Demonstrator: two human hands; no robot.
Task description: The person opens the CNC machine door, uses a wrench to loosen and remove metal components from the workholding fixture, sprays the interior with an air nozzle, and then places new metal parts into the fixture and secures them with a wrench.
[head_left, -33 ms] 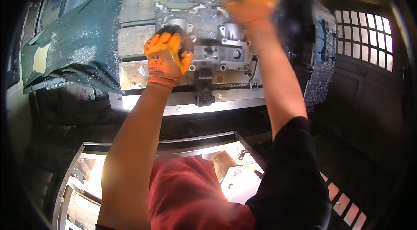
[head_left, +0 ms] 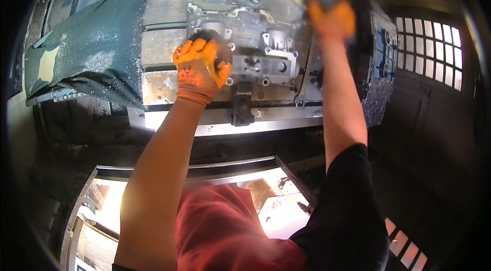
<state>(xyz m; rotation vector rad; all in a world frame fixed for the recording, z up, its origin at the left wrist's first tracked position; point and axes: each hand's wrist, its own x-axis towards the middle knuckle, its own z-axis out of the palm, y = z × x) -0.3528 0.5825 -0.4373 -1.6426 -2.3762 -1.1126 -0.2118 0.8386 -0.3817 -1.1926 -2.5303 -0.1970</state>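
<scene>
Head view. Left grip [head_left: 202,64]: curled, likely bracing against casting [head_left: 267,68]; contents cannot be told. Casting: immediately right, on table [head_left: 162,41]; clamp [head_left: 242,105], below right, apparently secures it. Right grip [head_left: 335,19]: farther right, blurred; closure cannot be told.

Metalworking workshop, at a slotted metal worktable [head_left: 164,45].
Beside the gloved left hand [head_left: 200,65], cast-metal parts [head_left: 275,41] with bored holes lie on the table, and a dark bolted clamp [head_left: 242,105] stands nearer the person, just right of that hand. Left of it, a green sheet [head_left: 97,51] is sprinkled with pale specks resembling metal chips. Right of the gloved, blurred right hand [head_left: 333,18], a bright gridded window [head_left: 429,48] breaks a dark wall [head_left: 419,117].
</scene>
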